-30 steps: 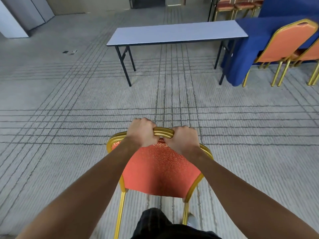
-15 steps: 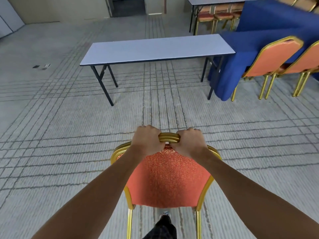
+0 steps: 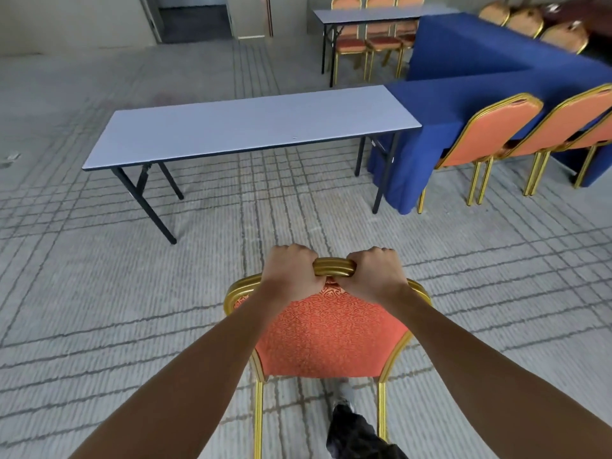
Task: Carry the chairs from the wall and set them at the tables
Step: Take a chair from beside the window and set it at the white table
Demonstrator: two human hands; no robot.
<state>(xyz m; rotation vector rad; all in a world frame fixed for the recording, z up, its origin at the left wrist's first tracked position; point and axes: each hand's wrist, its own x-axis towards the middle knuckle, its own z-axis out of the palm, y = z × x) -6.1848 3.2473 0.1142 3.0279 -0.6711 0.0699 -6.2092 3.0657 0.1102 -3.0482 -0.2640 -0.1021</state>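
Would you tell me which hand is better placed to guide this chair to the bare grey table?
Left, slightly: both the left hand and right hand grip the chair by its top rail, but the grey table lies ahead-left, on its side.

We look down on a grey carpet (image 3: 99,309) crossed by dark grid lines, and on it stands a long grey folding table (image 3: 251,124) on black legs. Just beside its right end is a table draped in blue cloth (image 3: 440,104) down to the floor, with orange chairs (image 3: 490,134) on gold legs standing along its near side. Farther back stands a second grey table (image 3: 374,13), with three more chairs (image 3: 377,41) set at its far side.
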